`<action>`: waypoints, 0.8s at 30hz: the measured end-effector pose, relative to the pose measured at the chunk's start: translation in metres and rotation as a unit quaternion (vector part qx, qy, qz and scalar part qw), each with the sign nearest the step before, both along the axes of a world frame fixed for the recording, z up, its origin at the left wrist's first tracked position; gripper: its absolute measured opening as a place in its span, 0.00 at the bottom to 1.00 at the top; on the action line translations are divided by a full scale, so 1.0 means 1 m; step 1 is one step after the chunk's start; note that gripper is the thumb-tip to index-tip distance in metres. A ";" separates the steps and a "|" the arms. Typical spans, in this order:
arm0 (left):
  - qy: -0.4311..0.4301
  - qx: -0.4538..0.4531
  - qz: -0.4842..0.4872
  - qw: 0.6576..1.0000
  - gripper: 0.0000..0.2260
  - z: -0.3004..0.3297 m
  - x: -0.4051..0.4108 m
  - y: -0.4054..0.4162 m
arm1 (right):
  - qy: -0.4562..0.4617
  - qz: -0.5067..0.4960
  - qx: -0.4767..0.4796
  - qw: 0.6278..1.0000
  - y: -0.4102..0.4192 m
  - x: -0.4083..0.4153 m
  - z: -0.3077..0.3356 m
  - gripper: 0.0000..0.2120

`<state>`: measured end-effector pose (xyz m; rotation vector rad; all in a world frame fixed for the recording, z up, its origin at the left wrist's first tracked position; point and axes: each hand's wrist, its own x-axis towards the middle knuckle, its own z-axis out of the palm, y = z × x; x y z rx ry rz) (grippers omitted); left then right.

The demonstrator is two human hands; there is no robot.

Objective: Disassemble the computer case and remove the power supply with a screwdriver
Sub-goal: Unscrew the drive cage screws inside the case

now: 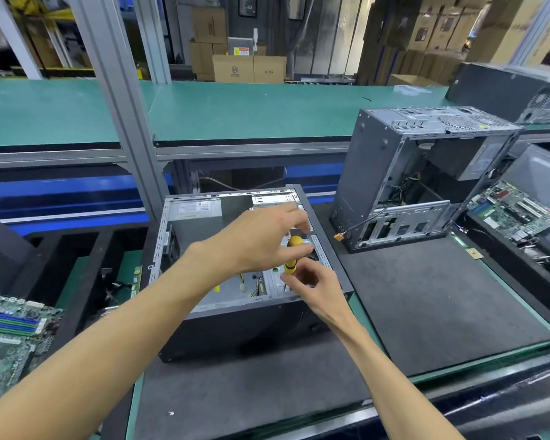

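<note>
A dark grey foam mat (426, 312) covers the green workbench; on it lies an open black metal computer case (235, 328) on its side, a grey boxed power supply (197, 214) in its far left corner. A second, stripped grey case (378, 160) stands upright to the right. Over the open case, the left hand (254, 239) curls around the top of a yellow-handled screwdriver (292, 252), while the right hand (315, 287) pinches its lower handle.

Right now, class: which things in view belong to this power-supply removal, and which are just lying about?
In use: open computer case; yellow screwdriver; left hand; right hand; power supply.
Lying about: second case; motherboards; cardboard boxes.
</note>
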<state>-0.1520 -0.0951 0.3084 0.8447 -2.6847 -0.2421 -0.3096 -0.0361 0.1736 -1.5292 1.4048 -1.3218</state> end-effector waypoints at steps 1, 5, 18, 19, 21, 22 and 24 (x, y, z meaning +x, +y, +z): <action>0.016 0.038 -0.031 0.999 0.10 0.001 0.001 0.000 | -0.006 0.001 0.003 1.000 0.000 -0.001 0.000 0.12; 0.023 0.090 -0.097 0.991 0.12 0.005 0.002 -0.001 | -0.017 0.001 0.002 1.000 -0.002 -0.003 -0.003 0.07; 0.015 0.027 -0.065 0.997 0.10 0.005 -0.009 -0.009 | -0.033 -0.007 0.034 0.999 -0.005 -0.007 -0.005 0.10; 0.006 0.041 -0.076 0.996 0.12 0.007 -0.007 -0.010 | -0.034 -0.005 0.032 0.999 -0.005 -0.007 -0.005 0.09; -0.013 0.041 -0.068 0.997 0.12 0.008 -0.006 -0.011 | -0.026 -0.005 0.025 0.999 -0.004 -0.007 -0.005 0.08; -0.014 0.032 -0.053 0.998 0.09 0.008 -0.006 -0.012 | -0.018 -0.004 0.020 1.000 -0.004 -0.007 -0.005 0.06; -0.011 -0.006 -0.012 1.000 0.07 0.007 -0.007 -0.013 | -0.011 0.000 0.016 1.000 -0.005 -0.006 -0.005 0.02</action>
